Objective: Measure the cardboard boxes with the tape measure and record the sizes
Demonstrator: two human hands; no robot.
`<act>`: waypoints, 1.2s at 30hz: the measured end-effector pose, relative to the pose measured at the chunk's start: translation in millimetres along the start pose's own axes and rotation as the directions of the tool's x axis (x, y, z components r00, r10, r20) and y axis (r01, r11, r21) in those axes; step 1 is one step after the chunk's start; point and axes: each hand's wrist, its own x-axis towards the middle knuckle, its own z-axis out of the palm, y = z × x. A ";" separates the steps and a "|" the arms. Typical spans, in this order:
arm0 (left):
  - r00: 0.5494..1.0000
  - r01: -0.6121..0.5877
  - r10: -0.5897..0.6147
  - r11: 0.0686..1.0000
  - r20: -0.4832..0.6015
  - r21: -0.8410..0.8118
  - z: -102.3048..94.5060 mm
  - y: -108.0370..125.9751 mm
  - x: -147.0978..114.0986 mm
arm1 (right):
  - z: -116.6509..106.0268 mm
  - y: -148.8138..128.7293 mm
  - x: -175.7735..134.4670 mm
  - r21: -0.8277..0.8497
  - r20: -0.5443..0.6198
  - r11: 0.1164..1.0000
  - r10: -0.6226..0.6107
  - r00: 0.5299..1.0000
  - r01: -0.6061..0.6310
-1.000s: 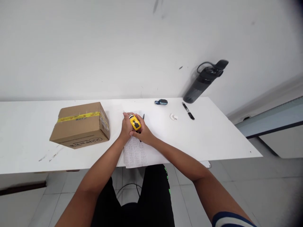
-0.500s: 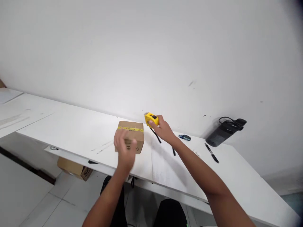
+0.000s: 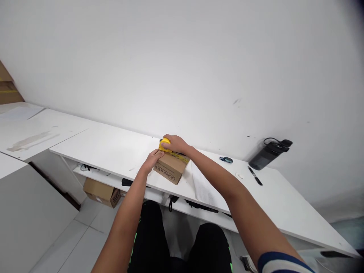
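A small brown cardboard box with yellow tape across its top sits at an angle on the white table. My right hand is wrapped round a yellow tape measure and holds it at the box's left far corner. Just below the tape measure, my left hand is closed on the left end of the box, thumb at its top edge. Where the left fingertips meet the tape measure's front, details are too small to tell. No drawn-out blade is plainly visible.
Right of the box a paper sheet lies on the table. Further right are a small dark blue object, a black marker and a dark bottle against the wall. A larger carton stands below the table.
The right hand brought the tape measure left and down to the box. My left hand went from open in front of the box to its left end. The box has turned.
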 end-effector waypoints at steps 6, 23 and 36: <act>0.998 -0.060 0.060 0.997 -0.001 0.045 5.8 -4.5 10.9 | -11.6 -12.1 -12.3 -0.226 0.074 0.974 -0.015 0.997 0.032; 0.996 0.003 0.001 0.999 -0.087 0.045 32.5 5.5 7.0 | -55.0 43.3 -130.5 -0.276 0.167 0.959 0.113 0.979 -0.063; 0.996 0.015 -0.011 0.999 -0.094 0.048 41.4 3.6 -5.5 | -59.5 56.5 -141.6 -0.227 0.153 0.972 0.103 0.983 -0.066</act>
